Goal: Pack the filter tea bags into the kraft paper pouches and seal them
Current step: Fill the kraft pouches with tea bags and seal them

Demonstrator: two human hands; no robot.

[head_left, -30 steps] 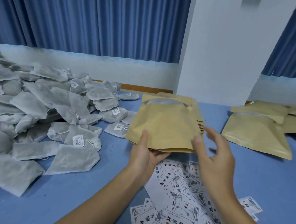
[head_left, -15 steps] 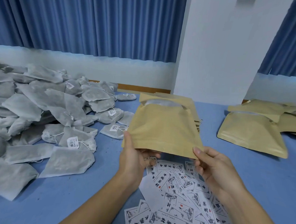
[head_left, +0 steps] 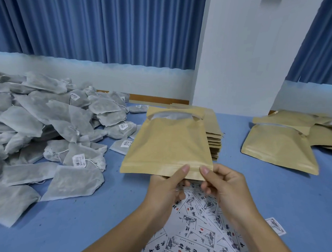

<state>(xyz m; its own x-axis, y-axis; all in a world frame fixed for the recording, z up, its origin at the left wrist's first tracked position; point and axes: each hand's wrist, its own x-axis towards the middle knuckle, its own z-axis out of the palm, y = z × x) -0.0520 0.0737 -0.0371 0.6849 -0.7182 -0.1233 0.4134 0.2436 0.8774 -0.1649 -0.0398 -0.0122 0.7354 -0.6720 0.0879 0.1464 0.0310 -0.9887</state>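
Hands — left (head_left: 165,190) and right (head_left: 222,186) — pinch the kraft pouch's (head_left: 168,144) near edge, thumbs on top.

Looks like a small hand-packing workroom. Shows in the long blue table (head_left: 83,217) heaped with filter tea bags (head_left: 48,125), a stack of flat kraft pouches (head_left: 214,144), filled pouches (head_left: 277,148) set aside and printed label sheets (head_left: 195,230). Backed by plain blue curtains (head_left: 108,25) and a bare white pillar (head_left: 248,53).

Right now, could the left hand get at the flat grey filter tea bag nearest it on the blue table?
Probably yes, once it lets go: the left hand pinches the tan kraft paper pouch alongside the right hand, and only blue table lies between it and the grey filter tea bag.
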